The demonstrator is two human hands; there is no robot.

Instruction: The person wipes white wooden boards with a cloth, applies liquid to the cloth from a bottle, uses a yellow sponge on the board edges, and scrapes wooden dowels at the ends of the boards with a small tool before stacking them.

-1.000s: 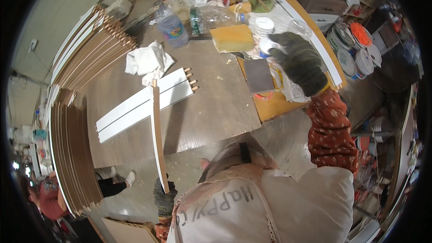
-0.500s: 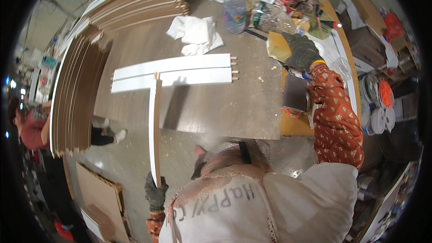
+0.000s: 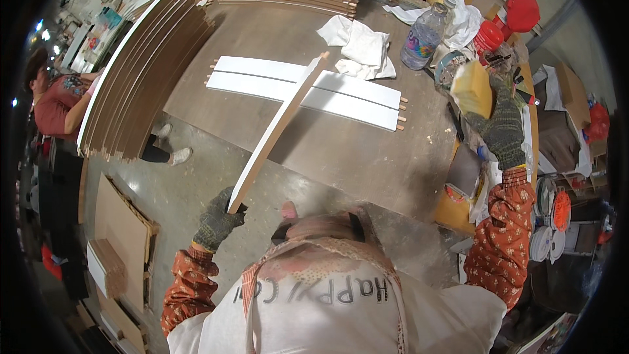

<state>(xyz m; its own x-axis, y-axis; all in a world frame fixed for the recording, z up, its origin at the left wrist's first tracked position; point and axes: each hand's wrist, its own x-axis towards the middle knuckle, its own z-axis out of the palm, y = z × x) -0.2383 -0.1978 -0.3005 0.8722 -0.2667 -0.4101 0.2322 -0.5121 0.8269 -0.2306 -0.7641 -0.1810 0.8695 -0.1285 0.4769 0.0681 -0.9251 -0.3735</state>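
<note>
My gloved left hand [image 3: 219, 221] is closed around the near end of a long narrow board [image 3: 275, 132] with a white face and brown edge. The board slants up over the table, its far end crossing above two white slats [image 3: 360, 100] that lie side by side. Wooden dowels [image 3: 402, 111] stick out of the slats' ends. At the right, my gloved right hand [image 3: 506, 130] grips a thick yellow sponge [image 3: 473, 89], raised above the cluttered table side. The glove hides part of the sponge. A crumpled white cloth [image 3: 363, 49] lies beyond the slats.
Stacks of brown-edged boards [image 3: 154, 69] line the table's [image 3: 367, 164] left and far sides. A clear bottle [image 3: 424, 36], red containers [image 3: 488, 37] and a dark block [image 3: 465, 169] crowd the right. Another person [image 3: 56, 101] is beyond the left stack. Flat panels [image 3: 121, 239] lean at lower left.
The whole view has turned, shifting the table and slats rightward. My left hand has come up with the board, which now slants to the right. My right hand still holds the sponge, now tilted more upright.
</note>
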